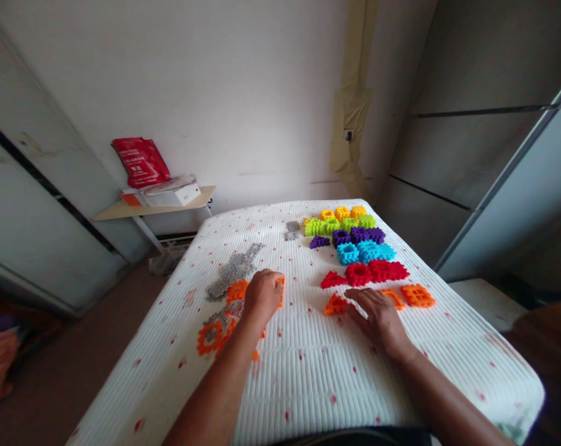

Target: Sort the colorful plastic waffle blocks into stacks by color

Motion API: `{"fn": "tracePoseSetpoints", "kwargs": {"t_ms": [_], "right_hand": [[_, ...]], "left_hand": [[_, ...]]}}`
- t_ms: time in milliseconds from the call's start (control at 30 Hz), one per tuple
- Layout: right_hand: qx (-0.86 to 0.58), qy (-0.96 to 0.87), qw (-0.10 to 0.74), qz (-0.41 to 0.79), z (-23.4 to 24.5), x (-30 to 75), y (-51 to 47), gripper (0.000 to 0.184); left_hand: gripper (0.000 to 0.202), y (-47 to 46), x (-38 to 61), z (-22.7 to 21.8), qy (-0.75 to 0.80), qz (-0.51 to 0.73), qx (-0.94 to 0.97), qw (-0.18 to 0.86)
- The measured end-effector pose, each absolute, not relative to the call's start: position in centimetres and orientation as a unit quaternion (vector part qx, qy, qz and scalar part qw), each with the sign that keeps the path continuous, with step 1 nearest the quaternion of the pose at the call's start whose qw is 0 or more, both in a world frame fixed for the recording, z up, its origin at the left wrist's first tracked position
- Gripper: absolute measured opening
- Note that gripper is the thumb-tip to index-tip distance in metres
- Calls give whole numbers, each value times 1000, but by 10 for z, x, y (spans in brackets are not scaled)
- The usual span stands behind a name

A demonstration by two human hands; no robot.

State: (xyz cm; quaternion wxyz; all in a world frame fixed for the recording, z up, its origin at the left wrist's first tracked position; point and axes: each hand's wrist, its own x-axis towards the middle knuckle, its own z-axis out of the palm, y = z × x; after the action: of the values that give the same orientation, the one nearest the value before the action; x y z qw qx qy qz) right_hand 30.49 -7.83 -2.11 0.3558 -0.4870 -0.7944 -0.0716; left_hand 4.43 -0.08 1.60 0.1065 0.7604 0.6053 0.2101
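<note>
My left hand (pixel 263 295) is closed on an orange toothed building piece (pixel 281 291), mostly hidden by my fingers. Beneath and beside that wrist lies a loose pile of orange pieces (pixel 209 338) mixed with grey ones (pixel 234 272). My right hand (pixel 377 319) rests low over the bed, its thumb and fingers around the right side of an orange triangle piece (pixel 335 305). Just beyond the knuckles lie an orange frame piece (pixel 393 298) and an orange square piece (pixel 418 295). A red triangle piece (pixel 333 279) sits behind the orange triangle.
Red (pixel 377 272), light blue (pixel 366 252), purple (pixel 359 236), green (pixel 338 225) and yellow (pixel 343 213) pieces form rows on the white quilted cover (pixel 308 384). Small grey pieces (pixel 292 230) lie farther back. A side table (pixel 199 199) holds a white box (pixel 173 193) and red bag (pixel 141 162).
</note>
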Motion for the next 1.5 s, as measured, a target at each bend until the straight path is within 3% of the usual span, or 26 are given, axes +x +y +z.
{"fn": "tracePoseSetpoints", "kwargs": {"t_ms": [467, 667, 900, 1133, 1333, 1500], "right_hand": [[-483, -786, 379, -74, -20, 306, -79, 15], [-483, -788, 374, -76, -20, 306, -79, 16], [-484, -789, 373, -68, -23, 307, -78, 15], [-474, -781, 398, -80, -15, 302, -80, 16], [-465, -778, 415, -80, -10, 299, -82, 14], [-451, -776, 437, -66, -6, 295, -85, 14]], "left_hand": [[19, 43, 30, 13, 645, 100, 747, 123], [15, 42, 25, 10, 642, 134, 742, 143], [5, 34, 14, 14, 649, 257, 687, 202], [37, 3, 10, 26, 600, 385, 615, 336], [57, -23, 33, 18, 485, 448, 519, 543], [66, -36, 52, 5, 464, 410, 592, 515]]}}
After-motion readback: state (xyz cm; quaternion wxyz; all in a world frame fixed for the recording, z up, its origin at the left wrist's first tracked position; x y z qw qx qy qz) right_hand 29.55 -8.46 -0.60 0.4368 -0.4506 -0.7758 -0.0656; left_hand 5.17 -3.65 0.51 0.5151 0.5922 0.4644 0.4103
